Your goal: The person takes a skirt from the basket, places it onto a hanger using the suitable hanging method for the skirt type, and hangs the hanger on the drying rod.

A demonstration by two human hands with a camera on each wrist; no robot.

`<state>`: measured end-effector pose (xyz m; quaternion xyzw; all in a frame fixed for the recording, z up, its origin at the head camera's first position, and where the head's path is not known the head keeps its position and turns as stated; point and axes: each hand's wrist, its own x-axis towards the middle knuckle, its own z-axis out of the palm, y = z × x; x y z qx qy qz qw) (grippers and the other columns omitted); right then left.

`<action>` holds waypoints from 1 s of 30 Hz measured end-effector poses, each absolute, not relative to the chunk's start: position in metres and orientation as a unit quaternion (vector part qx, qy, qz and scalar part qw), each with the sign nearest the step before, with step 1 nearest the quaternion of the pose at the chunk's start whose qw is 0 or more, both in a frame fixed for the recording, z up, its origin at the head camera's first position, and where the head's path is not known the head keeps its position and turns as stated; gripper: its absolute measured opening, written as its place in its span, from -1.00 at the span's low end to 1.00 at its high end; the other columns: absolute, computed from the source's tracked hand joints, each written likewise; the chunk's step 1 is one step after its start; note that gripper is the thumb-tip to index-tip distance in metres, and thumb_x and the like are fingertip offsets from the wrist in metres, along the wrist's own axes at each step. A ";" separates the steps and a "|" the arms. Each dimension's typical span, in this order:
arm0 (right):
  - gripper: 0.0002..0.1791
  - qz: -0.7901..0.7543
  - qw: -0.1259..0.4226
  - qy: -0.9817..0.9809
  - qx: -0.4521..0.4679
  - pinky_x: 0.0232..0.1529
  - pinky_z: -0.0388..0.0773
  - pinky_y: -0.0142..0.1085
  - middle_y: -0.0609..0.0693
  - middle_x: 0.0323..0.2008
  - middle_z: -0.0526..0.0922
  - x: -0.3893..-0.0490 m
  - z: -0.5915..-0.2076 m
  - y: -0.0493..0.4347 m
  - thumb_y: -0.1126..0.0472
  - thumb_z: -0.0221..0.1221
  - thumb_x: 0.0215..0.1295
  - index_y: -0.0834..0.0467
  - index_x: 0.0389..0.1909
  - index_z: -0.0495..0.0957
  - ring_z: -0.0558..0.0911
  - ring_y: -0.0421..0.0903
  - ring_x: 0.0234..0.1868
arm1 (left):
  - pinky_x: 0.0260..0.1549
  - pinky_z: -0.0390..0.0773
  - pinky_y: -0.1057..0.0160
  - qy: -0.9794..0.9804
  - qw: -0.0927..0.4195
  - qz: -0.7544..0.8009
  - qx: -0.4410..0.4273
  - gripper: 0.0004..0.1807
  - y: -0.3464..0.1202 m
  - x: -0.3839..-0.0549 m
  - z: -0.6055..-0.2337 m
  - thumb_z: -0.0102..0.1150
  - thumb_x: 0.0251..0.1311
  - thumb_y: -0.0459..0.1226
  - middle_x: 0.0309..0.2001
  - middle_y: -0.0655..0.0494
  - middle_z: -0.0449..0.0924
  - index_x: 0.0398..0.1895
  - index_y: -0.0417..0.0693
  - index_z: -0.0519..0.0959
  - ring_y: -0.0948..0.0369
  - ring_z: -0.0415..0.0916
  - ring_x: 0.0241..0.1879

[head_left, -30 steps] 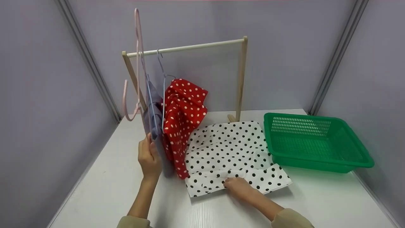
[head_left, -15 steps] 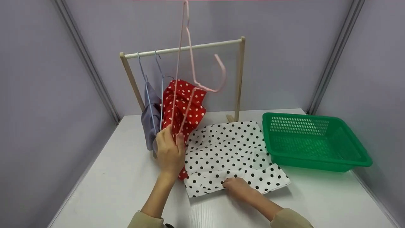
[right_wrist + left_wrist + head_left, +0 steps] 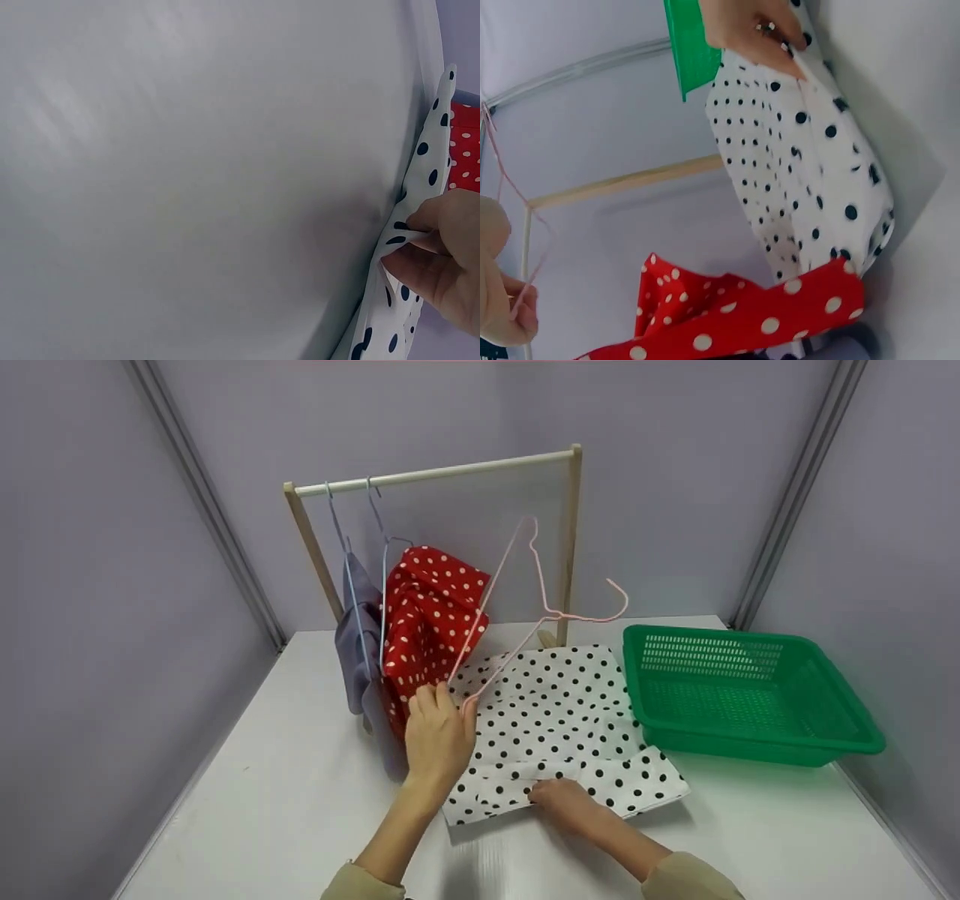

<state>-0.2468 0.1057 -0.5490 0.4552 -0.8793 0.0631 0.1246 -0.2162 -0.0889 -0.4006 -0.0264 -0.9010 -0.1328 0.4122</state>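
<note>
My left hand (image 3: 441, 739) grips one end of a pink wire clothes hanger (image 3: 541, 577), its hook pointing right, held up over the cloth. Below it a white cloth with black polka dots (image 3: 555, 712) lies spread on the table, its near edge folded. At that near edge my right hand (image 3: 566, 804) pinches the fabric; in the right wrist view the thumb and fingers (image 3: 420, 262) close on a fold of it. In the left wrist view the left hand (image 3: 510, 300) shows at the left border with part of the hanger.
A small wooden rack with a white rail (image 3: 450, 472) stands behind. From it hang a red polka-dot garment (image 3: 427, 615) and a grey-blue garment (image 3: 360, 637) on blue hangers. A green plastic basket (image 3: 750, 742) sits at the right. Grey walls enclose the white table (image 3: 285, 780).
My left hand has moved right with the pink hanger, which has swung down so its hook points right over the dotted cloth. The right hand stays on the cloth's near edge.
</note>
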 end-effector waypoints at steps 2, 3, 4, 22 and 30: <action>-0.80 0.061 0.121 -0.882 0.452 -0.65 0.28 -0.39 -0.11 -0.65 0.49 -0.248 -0.548 0.106 0.40 0.22 -0.03 0.11 -0.68 0.46 0.39 -0.21 -0.66 | -0.53 0.41 0.10 -0.910 0.388 -0.144 -0.019 -0.52 -0.085 -0.216 -0.407 0.14 0.18 -0.09 -0.34 -0.18 0.32 -0.17 -0.44 0.45 -0.01 0.34 -0.41; -0.80 0.062 0.119 -0.883 0.451 -0.65 0.28 -0.39 -0.10 -0.66 0.48 -0.248 -0.547 0.105 0.41 0.22 -0.04 0.11 -0.69 0.45 0.37 -0.21 -0.67 | -0.54 0.41 0.10 -0.914 0.378 -0.147 -0.015 -0.52 -0.083 -0.216 -0.410 0.14 0.18 -0.09 -0.35 -0.17 0.32 -0.19 -0.44 0.45 -0.01 0.34 -0.41; -0.79 0.063 0.117 -0.883 0.451 -0.65 0.28 -0.39 -0.10 -0.66 0.48 -0.249 -0.547 0.105 0.41 0.22 -0.05 0.11 -0.69 0.45 0.36 -0.21 -0.68 | -0.54 0.41 0.09 -0.918 0.368 -0.150 -0.009 -0.52 -0.082 -0.217 -0.414 0.15 0.18 -0.08 -0.36 -0.16 0.31 -0.21 -0.44 0.45 -0.01 0.34 -0.42; -0.86 0.047 0.132 -0.886 0.442 -0.67 0.36 -0.34 -0.08 -0.68 0.50 -0.243 -0.548 0.095 0.29 0.23 0.01 0.12 -0.66 0.51 0.43 -0.19 -0.69 | -0.52 0.46 -0.05 -0.934 0.298 -0.180 0.082 -0.57 -0.096 -0.222 -0.483 0.20 0.12 -0.16 -0.42 -0.27 0.36 -0.44 -0.49 0.46 -0.16 0.41 -0.41; -0.78 -0.026 0.231 -0.866 0.442 -0.79 0.21 -0.38 -0.14 -0.82 0.35 -0.237 -0.544 0.066 0.20 0.24 -0.07 0.07 -0.74 0.41 0.22 -0.23 -0.80 | -0.55 0.45 -0.04 -0.938 0.282 -0.182 0.090 -0.56 -0.100 -0.214 -0.489 0.19 0.12 -0.16 -0.42 -0.29 0.38 -0.42 -0.51 0.48 -0.15 0.42 -0.45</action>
